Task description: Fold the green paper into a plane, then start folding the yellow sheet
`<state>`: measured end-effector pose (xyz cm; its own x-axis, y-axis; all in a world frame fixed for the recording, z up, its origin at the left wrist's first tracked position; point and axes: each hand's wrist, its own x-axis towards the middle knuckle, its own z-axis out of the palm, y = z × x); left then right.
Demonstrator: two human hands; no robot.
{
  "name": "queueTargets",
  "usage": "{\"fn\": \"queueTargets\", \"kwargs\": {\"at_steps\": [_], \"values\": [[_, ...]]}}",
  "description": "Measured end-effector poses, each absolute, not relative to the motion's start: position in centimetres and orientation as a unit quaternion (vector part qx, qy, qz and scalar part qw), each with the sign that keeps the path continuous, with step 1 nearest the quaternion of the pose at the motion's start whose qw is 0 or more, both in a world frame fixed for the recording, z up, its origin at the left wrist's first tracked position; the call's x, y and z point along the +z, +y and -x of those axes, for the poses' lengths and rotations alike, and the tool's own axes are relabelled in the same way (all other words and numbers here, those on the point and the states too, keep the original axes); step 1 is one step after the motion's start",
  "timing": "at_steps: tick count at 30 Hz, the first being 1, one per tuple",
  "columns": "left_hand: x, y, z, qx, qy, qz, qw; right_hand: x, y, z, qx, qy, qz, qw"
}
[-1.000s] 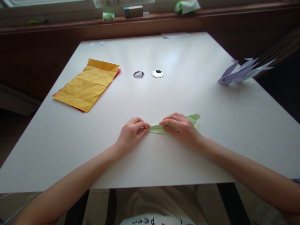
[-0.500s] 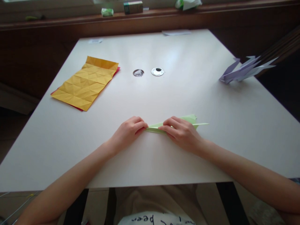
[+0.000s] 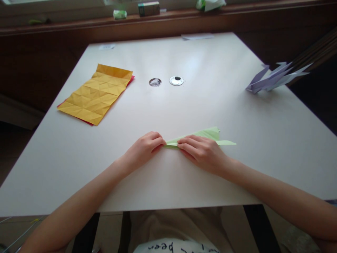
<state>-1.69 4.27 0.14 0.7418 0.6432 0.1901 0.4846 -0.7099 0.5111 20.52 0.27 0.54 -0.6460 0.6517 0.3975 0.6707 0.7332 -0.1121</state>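
Note:
A folded sheet of light green paper (image 3: pixel 207 134) lies low on the white table in front of me, its narrow end to the left and its wider, layered end to the right. My left hand (image 3: pixel 149 146) pinches the narrow tip between thumb and fingers. Across the middle of the green paper rests my right hand (image 3: pixel 202 151), its fingers pressed together on the lower fold. A thin strip of the paper sticks out past the right hand. Part of the folds is hidden under that hand.
Creased yellow paper (image 3: pixel 92 95) lies over a red sheet (image 3: pixel 131 81) at the left. A purple folded paper figure (image 3: pixel 271 79) stands near the right edge. Two round holes, one with a metallic cover (image 3: pixel 176 81), are in the white table (image 3: pixel 158 186). A small box (image 3: pixel 149 9) sits on the sill.
The right fingers have flattened and pressed down on the green paper. Its wide right end has turned flatter, and the thin strip has dropped slightly. My left hand stays in place.

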Motion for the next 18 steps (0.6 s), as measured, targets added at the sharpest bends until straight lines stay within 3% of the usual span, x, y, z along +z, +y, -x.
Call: {"fn": "queueTargets", "kwargs": {"at_steps": [18], "values": [[-0.3,3.7,0.9,0.181,0.394,-0.874,0.221,0.5,1.7,-21.6,0.019,-0.906,0.354,0.231]]}}
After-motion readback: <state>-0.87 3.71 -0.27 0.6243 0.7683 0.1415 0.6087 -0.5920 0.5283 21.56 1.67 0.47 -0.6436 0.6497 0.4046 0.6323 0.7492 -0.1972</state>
